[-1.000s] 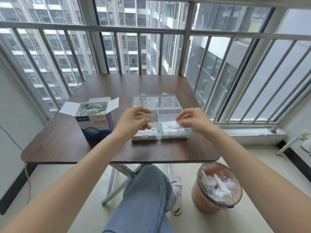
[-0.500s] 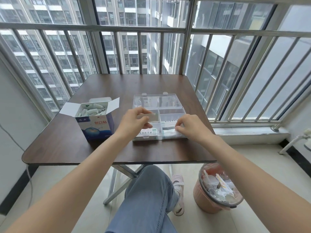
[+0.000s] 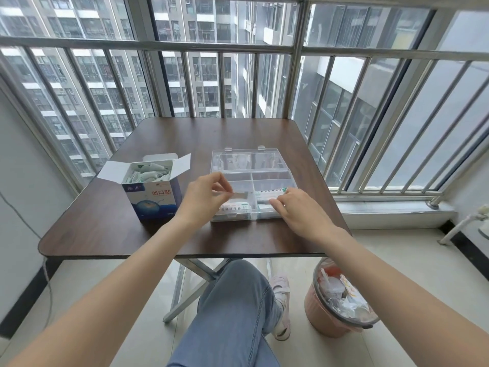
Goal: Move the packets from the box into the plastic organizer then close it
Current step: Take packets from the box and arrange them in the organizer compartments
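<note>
The right hand (image 3: 299,207) has come down from the air a moment ago — now it rests low on the near right part of the clear plastic organizer (image 3: 267,178), its fingers lying on the packets there. It looks like it has put one in or is pressing it flat; I cannot tell if it pinches anything. The left hand (image 3: 205,197) stays up over the near left part and its grip is closed on one thin packet (image 3: 239,195), thumb and finger pinching the end. The packet sticks out to the right, just above the organizer, so it is likely the next one to go in. The lid is open, lying back on the bench (image 3: 105,229). The box (image 3: 153,192) to the left holds many more packets — lots left to move.
</note>
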Motion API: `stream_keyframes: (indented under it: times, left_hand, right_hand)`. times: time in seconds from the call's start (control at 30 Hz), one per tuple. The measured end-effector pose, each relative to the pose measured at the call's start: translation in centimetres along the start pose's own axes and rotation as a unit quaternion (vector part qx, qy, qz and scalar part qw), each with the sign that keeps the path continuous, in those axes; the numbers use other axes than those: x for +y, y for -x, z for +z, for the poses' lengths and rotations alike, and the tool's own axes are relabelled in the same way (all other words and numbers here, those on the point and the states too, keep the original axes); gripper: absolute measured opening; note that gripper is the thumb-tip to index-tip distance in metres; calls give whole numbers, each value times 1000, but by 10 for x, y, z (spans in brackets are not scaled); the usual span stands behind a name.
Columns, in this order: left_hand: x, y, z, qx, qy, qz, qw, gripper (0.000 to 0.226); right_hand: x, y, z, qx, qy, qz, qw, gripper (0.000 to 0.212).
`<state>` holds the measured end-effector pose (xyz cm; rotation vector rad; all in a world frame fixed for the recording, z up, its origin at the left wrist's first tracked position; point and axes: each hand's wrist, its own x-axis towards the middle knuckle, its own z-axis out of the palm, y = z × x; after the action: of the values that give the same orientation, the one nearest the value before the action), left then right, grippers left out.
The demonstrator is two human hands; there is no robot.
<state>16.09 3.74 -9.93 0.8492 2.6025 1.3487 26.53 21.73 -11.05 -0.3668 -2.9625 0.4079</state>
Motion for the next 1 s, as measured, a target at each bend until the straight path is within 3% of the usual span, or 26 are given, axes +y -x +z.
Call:
stream_keyframes:
  times: [0.23,0.33,0.5,0.8,1.0]
  left_hand:
    - [-15,0,1,-50,-181,97,977,6]
    - [-16,3,2,-55,-223,112,967,16]
    - [-13,2,4,-62,-246,107,961,26]
    - [-4,-11,-6,-94,-319,97,938,14]
    - [-3,-18,-8,-128,-331,83,931,17]
  right_hand:
    - [-2,3,-2,-2,-18,-2,1000,37]
    - [-4,2,-3,-2,-13,7,1000,41]
    - [-8,0,-6,-11,-3,13,1000,46]
    - [-12,-4,-13,7,12,21,1000,46]
    - [-24,-11,-10,14,-43,-23,999,30]
